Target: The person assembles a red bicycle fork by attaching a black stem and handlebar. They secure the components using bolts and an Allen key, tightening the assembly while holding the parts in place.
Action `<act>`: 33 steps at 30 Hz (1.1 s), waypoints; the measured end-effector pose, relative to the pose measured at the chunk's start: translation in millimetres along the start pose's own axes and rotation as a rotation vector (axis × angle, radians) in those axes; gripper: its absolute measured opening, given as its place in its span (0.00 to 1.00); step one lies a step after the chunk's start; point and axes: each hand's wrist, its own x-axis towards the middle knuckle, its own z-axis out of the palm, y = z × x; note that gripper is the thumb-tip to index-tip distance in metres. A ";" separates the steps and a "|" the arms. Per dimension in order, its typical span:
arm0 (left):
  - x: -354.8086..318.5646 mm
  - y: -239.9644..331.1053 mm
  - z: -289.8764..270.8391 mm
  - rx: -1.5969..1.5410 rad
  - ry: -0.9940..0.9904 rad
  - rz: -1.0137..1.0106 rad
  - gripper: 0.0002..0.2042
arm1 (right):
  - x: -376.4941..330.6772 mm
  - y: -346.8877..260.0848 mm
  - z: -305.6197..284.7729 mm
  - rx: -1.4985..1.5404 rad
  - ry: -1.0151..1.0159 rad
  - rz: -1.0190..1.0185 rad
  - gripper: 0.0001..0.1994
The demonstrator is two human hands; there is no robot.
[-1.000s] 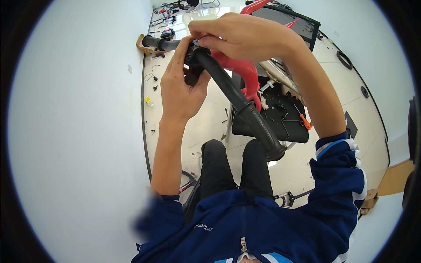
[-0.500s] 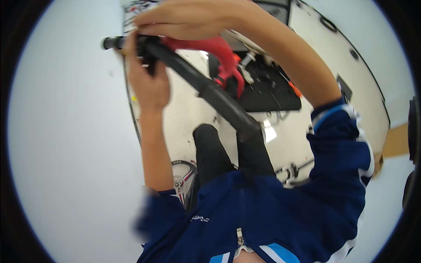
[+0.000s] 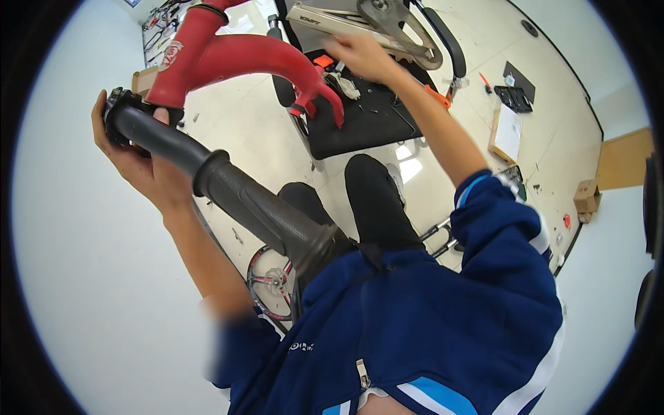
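At the far left, the person's left hand [image 3: 155,181] is curled around the black clamp [image 3: 115,114] of a handlebar [image 3: 164,144], its grip full, thumb up by the lower end of a red bike frame [image 3: 242,59]. Whether clamp and frame are joined cannot be told. From the clamp, the bar slants down to the right, ending in a dark rubber handle cover [image 3: 245,200] near the person's waist. The frame arches above it, its forked end over a black chair [image 3: 339,142].

Right of that, the change: half a second ago the right hand [image 3: 363,59] was up at the clamp beside the left; now it is well away, above the chair seat and just below a pale metal bike part [image 3: 332,22]. So the left hand alone is on the handlebar, and the right is among the loose things. The right hand is blurred, so whether its grip is empty cannot be told. Just right of it lies an orange-handled screwdriver [image 3: 437,95].
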 end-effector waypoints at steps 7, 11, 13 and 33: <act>-0.8 -8.4 -10.3 0.009 -0.020 0.093 0.32 | -157.4 187.0 107.5 -0.311 -0.121 0.307 0.07; 0.6 -11.9 -5.5 -0.099 -0.064 0.055 0.32 | -171.0 190.7 113.4 -0.359 -0.017 0.306 0.03; -1.7 -9.1 -7.3 -0.081 -0.049 -0.006 0.33 | -165.4 177.9 105.9 -0.363 -0.055 0.282 0.03; -0.3 -7.2 -6.1 -0.061 -0.032 0.010 0.34 | -166.2 186.2 118.5 -0.276 -0.005 0.546 0.07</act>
